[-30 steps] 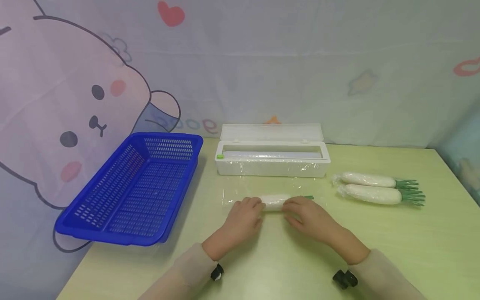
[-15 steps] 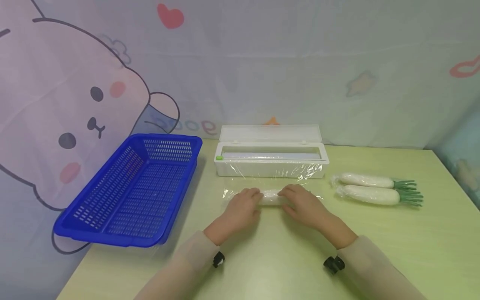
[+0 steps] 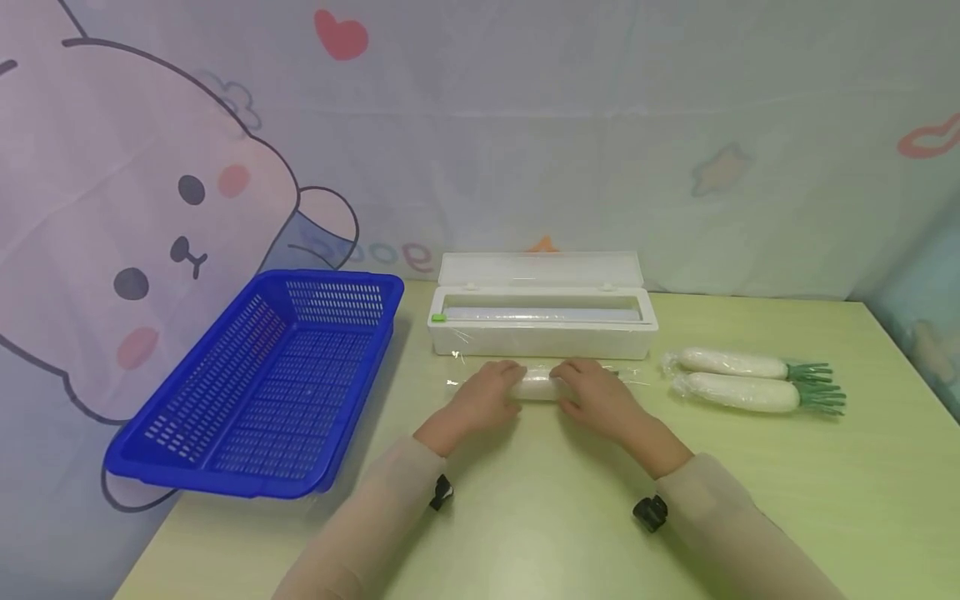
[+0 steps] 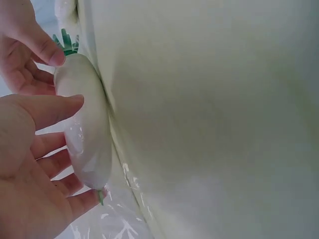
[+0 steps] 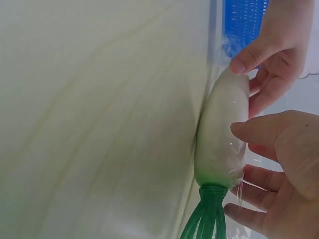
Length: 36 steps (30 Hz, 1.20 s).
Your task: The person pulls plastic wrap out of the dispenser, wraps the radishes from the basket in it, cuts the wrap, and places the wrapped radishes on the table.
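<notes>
A white radish point(image 3: 537, 385) with clear plastic wrap around it lies crosswise on the table in front of a white cling film box point(image 3: 540, 340). My left hand point(image 3: 483, 397) grips the end with a short root tip, thumb on the near side and fingers on the far side. Toward the green-stalked end, my right hand point(image 3: 602, 402) holds it the same way. In the right wrist view the green stalks point(image 5: 208, 214) stick out past my fingers. Loose plastic film point(image 4: 112, 219) extends beyond the root end in the left wrist view.
Two wrapped white radishes point(image 3: 742, 392) with green stalks lie side by side at the right. A blue plastic basket point(image 3: 341, 442) stands at the left. The box's lid point(image 3: 540, 268) is raised, with a film roll point(image 3: 543, 314) inside. A printed cloth hangs behind the table.
Both hands have moved forward toward the box, rolling the radish along in the film. The stretch of film between radish and box has become shorter, and the radish now shows shiny wrap.
</notes>
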{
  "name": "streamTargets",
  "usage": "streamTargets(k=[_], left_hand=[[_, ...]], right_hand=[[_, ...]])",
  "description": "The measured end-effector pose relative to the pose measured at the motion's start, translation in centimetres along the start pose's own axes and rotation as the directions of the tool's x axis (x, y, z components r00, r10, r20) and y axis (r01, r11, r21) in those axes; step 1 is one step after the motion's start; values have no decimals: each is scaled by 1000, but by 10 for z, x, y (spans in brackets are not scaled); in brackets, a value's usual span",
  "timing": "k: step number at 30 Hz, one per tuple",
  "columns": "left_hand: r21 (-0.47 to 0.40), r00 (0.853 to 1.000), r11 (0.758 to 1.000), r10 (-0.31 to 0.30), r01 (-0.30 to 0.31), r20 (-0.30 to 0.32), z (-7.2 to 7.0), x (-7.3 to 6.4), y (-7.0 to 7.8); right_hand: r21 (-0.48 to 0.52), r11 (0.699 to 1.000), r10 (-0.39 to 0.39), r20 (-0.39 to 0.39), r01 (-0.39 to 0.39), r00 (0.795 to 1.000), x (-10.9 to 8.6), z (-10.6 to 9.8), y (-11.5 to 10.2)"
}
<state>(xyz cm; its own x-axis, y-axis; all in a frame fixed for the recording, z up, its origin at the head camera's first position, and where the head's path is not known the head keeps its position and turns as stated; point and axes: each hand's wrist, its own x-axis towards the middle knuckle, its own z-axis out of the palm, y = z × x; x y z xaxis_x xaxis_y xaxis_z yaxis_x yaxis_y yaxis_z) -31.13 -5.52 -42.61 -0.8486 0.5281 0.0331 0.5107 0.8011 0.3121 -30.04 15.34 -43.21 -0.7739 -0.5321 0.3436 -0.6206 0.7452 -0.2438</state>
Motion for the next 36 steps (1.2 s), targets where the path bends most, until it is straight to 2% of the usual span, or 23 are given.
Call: streamTargets(k=[8, 17, 25, 31, 36], left_hand=[[147, 998, 989, -12, 21, -65, 3, 15, -6], [217, 996, 976, -5, 25, -89, 6, 23, -13], [161, 994, 984, -63, 76, -86, 4, 26, -16], [88, 991, 996, -6, 18, -131, 5, 27, -24], [44, 993, 999, 6, -1, -119, 3, 25, -28]], right_hand=[[-15, 1000, 2, -21, -3, 1000, 11, 9, 9], [-73, 994, 88, 20, -86, 996, 19, 11, 11], [-89, 994, 69, 4, -68, 998, 25, 16, 15], [-135, 991, 20, -1, -20, 1000, 28, 16, 21], [-152, 988, 8, 15, -6, 1000, 31, 14, 24]])
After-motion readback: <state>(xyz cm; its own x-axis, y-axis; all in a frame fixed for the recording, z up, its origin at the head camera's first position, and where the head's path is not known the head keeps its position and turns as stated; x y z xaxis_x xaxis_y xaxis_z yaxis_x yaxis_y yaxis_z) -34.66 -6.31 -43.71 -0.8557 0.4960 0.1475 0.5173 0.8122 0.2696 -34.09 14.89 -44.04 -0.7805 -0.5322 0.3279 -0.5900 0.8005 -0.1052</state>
